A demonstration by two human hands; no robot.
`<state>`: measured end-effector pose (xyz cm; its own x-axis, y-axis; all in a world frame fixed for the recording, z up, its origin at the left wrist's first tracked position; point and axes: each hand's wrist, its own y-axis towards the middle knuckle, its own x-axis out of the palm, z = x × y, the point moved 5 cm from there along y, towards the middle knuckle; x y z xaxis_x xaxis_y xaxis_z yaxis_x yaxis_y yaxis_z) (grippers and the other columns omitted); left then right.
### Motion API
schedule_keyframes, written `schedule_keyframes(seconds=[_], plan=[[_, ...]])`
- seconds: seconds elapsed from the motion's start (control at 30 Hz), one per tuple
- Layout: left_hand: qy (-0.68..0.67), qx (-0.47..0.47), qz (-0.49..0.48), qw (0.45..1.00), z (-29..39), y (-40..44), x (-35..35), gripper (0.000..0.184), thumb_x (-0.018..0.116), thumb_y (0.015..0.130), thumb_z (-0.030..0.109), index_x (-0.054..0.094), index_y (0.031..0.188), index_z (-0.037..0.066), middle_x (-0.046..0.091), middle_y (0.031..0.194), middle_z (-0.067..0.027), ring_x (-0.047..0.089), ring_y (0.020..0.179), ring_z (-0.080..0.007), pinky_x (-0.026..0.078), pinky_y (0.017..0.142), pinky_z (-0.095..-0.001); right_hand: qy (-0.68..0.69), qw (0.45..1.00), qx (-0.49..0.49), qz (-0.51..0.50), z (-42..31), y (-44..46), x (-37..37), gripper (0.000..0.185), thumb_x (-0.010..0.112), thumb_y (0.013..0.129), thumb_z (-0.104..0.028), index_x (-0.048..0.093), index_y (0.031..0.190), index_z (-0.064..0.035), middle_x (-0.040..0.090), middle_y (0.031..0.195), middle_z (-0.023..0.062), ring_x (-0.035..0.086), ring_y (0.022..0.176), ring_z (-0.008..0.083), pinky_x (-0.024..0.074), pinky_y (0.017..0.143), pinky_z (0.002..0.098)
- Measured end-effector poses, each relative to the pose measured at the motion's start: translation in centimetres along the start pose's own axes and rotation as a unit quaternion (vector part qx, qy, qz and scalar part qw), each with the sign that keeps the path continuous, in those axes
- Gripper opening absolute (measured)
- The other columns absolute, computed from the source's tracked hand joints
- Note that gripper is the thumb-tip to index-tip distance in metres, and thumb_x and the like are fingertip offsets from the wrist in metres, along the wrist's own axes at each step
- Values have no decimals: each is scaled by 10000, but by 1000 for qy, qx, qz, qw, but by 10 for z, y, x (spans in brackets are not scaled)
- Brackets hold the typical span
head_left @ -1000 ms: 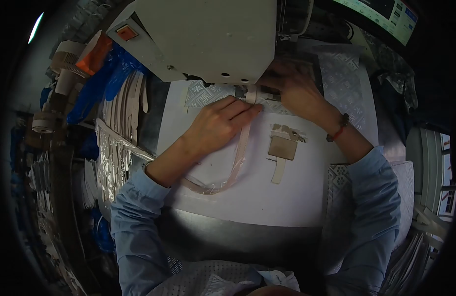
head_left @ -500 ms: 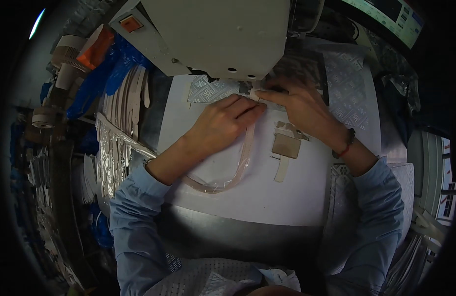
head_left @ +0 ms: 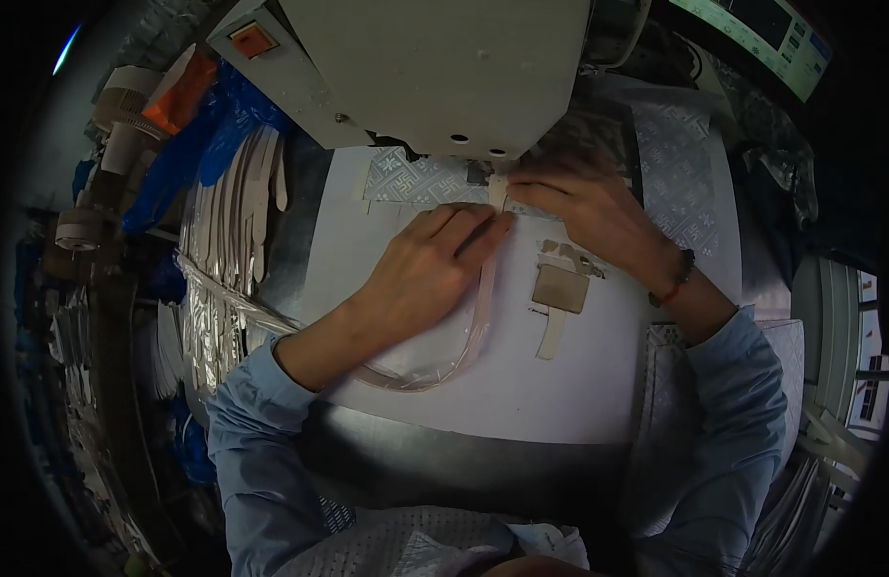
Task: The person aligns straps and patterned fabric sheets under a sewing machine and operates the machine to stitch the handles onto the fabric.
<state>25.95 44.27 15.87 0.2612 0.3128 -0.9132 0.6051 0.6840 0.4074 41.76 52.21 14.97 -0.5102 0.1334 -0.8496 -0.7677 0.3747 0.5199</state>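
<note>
A pale pinkish strap [head_left: 480, 322], partly wrapped in clear plastic, curves over the white sheet from under my left wrist up to the machine head. My left hand [head_left: 430, 264] is closed, thumb and fingers pinching the strap just short of its end. At the strap's end, right under the machine head [head_left: 435, 77], my right hand [head_left: 598, 207] holds its edge with thumb and forefinger; the other fingers are blurred and partly in shadow. Whatever the machine has above the strap end is hidden by its housing.
A bundle of similar straps [head_left: 237, 221] hangs at the left beside blue plastic [head_left: 189, 163] and a small fan [head_left: 127, 111]. Patterned sheet pieces [head_left: 680, 183] and a brown patch [head_left: 561, 288] are on the white sheet [head_left: 444, 413]. A screen [head_left: 762, 34] stands at upper right.
My left hand has moved slightly down and towards me along the strap, whose loop sits a little lower. The right fingers have shifted slightly, showing more of the strap end.
</note>
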Motion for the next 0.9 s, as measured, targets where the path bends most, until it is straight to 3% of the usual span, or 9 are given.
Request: schedule_keyframes(seconds=[0.33,0.4,0.5,0.9], plan=[[-35,7,16,999,-10,-1,-2,377,634,809,73,663,1180,11,674,1133,-88,624,1020,-222,520,905,-328,0,1000,-1,-18,0,3,1,316,588,817,17,704,1095,-79,664,1185,34,601,1117,237,494,967,361],[-41,5,12,999,-12,0,-3,375,641,804,76,667,1173,15,680,1121,-83,625,1012,-217,521,900,-323,2,1000,-10,-7,1,3,2,289,568,839,-44,671,1103,-99,657,1150,17,609,1077,239,498,953,378],[-53,11,13,998,-14,2,-5,360,648,797,74,680,1151,18,689,1101,-74,629,992,-206,522,893,-319,21,1000,6,-15,-1,5,-2,308,591,813,21,706,1083,-71,676,1159,47,627,1081,247,518,936,359],[-37,13,6,999,-21,8,-1,317,649,790,70,703,1099,30,704,1063,-56,634,940,-201,530,856,-312,12,1000,3,-12,1,11,-6,257,592,800,0,670,1033,-75,672,1065,44,647,993,262,540,891,368]])
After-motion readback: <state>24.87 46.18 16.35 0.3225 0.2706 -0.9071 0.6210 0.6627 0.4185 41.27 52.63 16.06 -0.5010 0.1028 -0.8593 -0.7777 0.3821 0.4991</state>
